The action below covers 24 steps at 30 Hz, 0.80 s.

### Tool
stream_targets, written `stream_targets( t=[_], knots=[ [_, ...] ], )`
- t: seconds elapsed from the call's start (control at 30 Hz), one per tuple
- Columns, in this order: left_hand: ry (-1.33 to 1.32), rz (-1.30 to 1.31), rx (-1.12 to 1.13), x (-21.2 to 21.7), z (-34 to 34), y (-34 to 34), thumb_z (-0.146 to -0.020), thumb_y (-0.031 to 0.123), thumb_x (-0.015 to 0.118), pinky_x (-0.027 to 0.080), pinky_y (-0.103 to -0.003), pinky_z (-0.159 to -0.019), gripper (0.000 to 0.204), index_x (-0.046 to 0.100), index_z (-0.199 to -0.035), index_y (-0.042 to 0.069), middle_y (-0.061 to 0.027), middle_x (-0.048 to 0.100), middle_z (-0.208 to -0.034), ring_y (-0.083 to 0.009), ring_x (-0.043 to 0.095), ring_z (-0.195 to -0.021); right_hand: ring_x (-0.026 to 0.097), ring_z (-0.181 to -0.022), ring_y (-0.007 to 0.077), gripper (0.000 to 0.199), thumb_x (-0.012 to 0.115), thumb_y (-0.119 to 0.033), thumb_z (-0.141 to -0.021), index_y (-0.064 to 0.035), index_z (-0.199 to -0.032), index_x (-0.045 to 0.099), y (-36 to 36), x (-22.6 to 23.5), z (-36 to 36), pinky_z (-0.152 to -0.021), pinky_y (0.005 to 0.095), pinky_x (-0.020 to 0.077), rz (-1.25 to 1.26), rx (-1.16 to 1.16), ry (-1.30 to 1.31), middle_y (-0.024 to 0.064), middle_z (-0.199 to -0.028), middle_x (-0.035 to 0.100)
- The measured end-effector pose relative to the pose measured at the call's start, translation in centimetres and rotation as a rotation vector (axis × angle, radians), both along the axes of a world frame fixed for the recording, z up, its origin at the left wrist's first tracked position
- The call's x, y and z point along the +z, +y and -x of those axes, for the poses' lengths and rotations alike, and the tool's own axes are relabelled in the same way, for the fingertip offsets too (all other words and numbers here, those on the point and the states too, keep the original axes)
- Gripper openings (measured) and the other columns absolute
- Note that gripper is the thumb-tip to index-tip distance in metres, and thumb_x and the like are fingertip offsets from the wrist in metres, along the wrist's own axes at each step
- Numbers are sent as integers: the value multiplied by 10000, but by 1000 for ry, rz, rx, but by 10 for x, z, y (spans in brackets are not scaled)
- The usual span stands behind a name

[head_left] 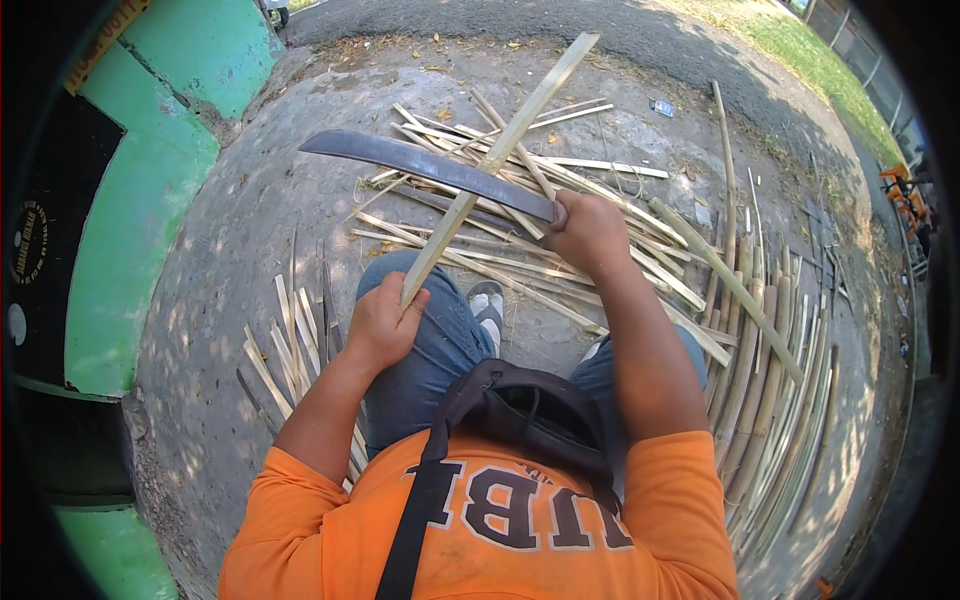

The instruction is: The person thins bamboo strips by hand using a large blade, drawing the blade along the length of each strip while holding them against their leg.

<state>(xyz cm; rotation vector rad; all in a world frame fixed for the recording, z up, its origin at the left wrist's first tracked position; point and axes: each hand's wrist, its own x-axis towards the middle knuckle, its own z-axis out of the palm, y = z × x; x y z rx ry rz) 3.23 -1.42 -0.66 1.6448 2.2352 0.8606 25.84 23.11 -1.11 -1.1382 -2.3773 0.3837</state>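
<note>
My left hand (385, 322) is closed round the lower end of a long, pale bamboo strip (522, 118), which slants up and away to the right. In my right hand (590, 232) is the handle of a machete (400, 157). Its broad, dark blade points left and crosses over the strip about midway; I cannot tell whether the two touch. The machete's handle is mostly hidden by my fingers. Under both lies a loose pile of split bamboo strips (600, 165) on the ground, in front of my bent knees.
Long bamboo poles and strips (765, 400) lie along the right. Several more strips (290, 340) rest by my left arm. A green wall (140, 210) rises at the left. A black bag (520, 415) hangs across my lap. Grass (790, 50) borders the far right.
</note>
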Motion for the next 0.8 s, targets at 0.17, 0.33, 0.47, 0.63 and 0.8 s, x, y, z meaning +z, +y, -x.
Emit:
stream_targets(
  t=[0.17, 0.33, 0.47, 0.63, 0.8],
  knots=[
    [-60, 7, 4, 3, 1, 1, -1059, 327, 638, 526, -532, -710, 332, 624, -1068, -4, -253, 698, -822, -498, 693, -830, 720, -794, 426, 159, 691, -251, -836, -98, -879, 700, -16, -6, 11, -742, 541, 581, -71, 99, 98, 184, -799, 726],
    [-41, -23, -1, 0, 2, -2, -1058, 330, 640, 527, -530, -710, 328, 624, -1062, 3, -245, 700, -828, -495, 692, -827, 688, -799, 458, 111, 677, -182, -859, -74, -883, 679, -16, 6, 11, -747, 562, 550, -54, 72, 28, 205, -792, 703],
    [-17, -31, -31, -1, 1, -4, -1056, 338, 641, 527, -537, -711, 329, 623, -1062, 9, -241, 704, -839, -492, 693, -831, 695, -817, 462, 172, 666, -247, -896, -78, -896, 697, 3, 14, -5, -755, 562, 556, 15, -79, 97, 227, -829, 715],
    [-15, -7, -10, -1, -1, -3, -1054, 342, 645, 529, -538, -707, 329, 624, -1076, 14, -237, 707, -844, -488, 696, -831, 711, -817, 441, 188, 647, -275, -907, -101, -884, 714, -5, 11, -5, -755, 561, 572, -7, 14, 105, 206, -826, 730],
    [-11, -53, 4, -2, -6, -4, -1046, 332, 660, 539, -534, -710, 326, 631, -1098, 11, -237, 712, -852, -485, 702, -831, 717, -810, 426, 156, 655, -267, -879, -122, -861, 713, -14, 15, -2, -754, 548, 580, -59, 106, -17, 182, -815, 731]
  ],
)
